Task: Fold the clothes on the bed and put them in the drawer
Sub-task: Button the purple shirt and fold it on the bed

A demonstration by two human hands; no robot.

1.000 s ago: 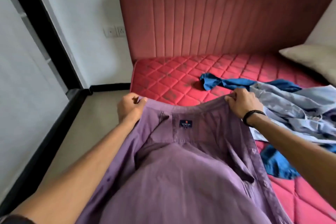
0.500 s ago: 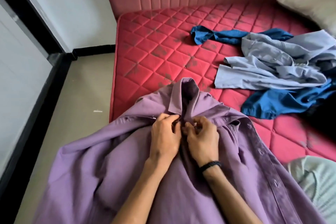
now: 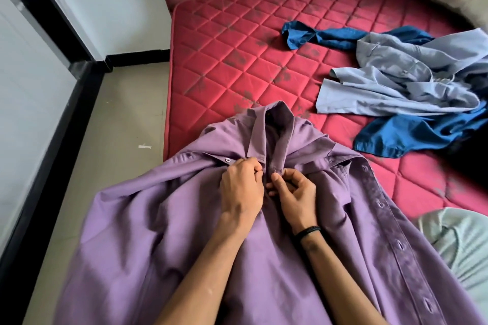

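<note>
Purple shirt (image 3: 163, 219) lying spread on bed (image 3: 224, 66) corner, collar standing up. Left hand (image 3: 241, 187) and right hand (image 3: 295, 192) both pinching placket just below collar, fingers curled. Blue clothes (image 3: 412, 87) lying crumpled further right, well apart from shirt.

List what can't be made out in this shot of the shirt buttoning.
- Top button: head view, hidden behind the fingers of the left hand and right hand pinching the purple shirt placket.
- Shirt hem: cut off by the bottom edge.
- Pale green garment: cut by the right edge, type unclear.
- Dark item at right: too shadowed to identify.
- Drawer: not in view.
</note>
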